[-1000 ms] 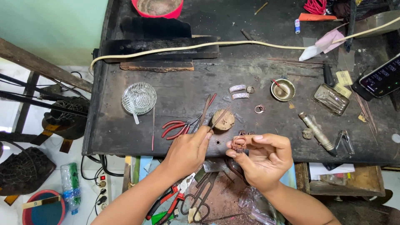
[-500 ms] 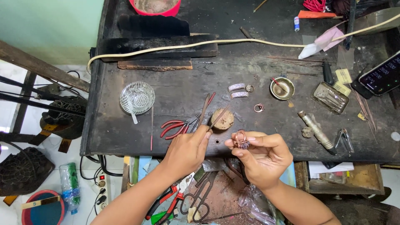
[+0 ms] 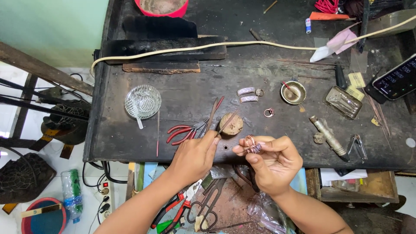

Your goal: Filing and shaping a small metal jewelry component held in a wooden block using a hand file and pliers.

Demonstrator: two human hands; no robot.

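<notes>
Up close, the right hand (image 3: 274,162) pinched a small coppery ring (image 3: 251,144) with a pale stone cluster between thumb and fingertips, just above the dark workbench (image 3: 130,130) edge. Beside it, the left hand (image 3: 195,157) gripped thin tweezers (image 3: 219,121) near a round wooden block (image 3: 232,125).

My bench (image 3: 182,93): dark, scuffed top. Clock positions taken from its middle. At 9 o'clock a clear glass dish (image 3: 143,101). At 8, red-handled pliers (image 3: 184,131), with a round wooden block (image 3: 231,124) just to their right. Near centre two silver ring bands (image 3: 246,94), a small ring (image 3: 269,112) just past them. At 3 a small metal bowl (image 3: 293,92) and a rectangular glass tray (image 3: 343,102). At 4 a metal tube (image 3: 328,135). A white cable (image 3: 208,46) runs across at 12. Red tub (image 3: 161,7) at the 11 edge, phone (image 3: 398,80) at the 3 edge.
</notes>
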